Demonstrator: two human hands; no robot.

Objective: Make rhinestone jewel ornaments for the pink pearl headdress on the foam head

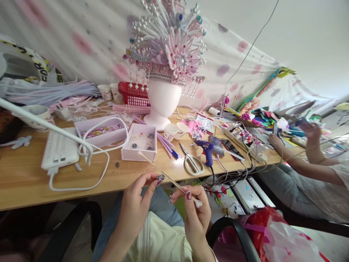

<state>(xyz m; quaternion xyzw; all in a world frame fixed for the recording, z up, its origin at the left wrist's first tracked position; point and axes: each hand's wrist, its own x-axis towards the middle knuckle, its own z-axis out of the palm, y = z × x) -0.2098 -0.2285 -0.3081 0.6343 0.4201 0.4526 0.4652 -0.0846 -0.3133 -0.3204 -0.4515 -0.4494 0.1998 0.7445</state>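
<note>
Between the fingertips of my left hand (137, 198) is a small silver, glittery ornament (160, 177), partly covered by the fingers. My right hand (198, 209) grips a thin pale stick (163, 173) with a whitish tip, which slants up and left over the table edge. A white tuft (197, 202) shows at that hand's fingers; whether it belongs to the stick I cannot tell. Just beyond the hands sits a pale pink box (139, 156) of tiny beads and a few dark grey pieces. Scissors (193, 162) and a blue glue gun (207, 149) lie to its right.
A white mannequin head (163, 102) wears a tall pink and silver headdress (174, 51). Paper cups (171, 131), a blue pen (175, 154) and a white power bank (60, 149) with a looping cable are on the table (103, 174). A co-worker's arms (302, 160) are at the right.
</note>
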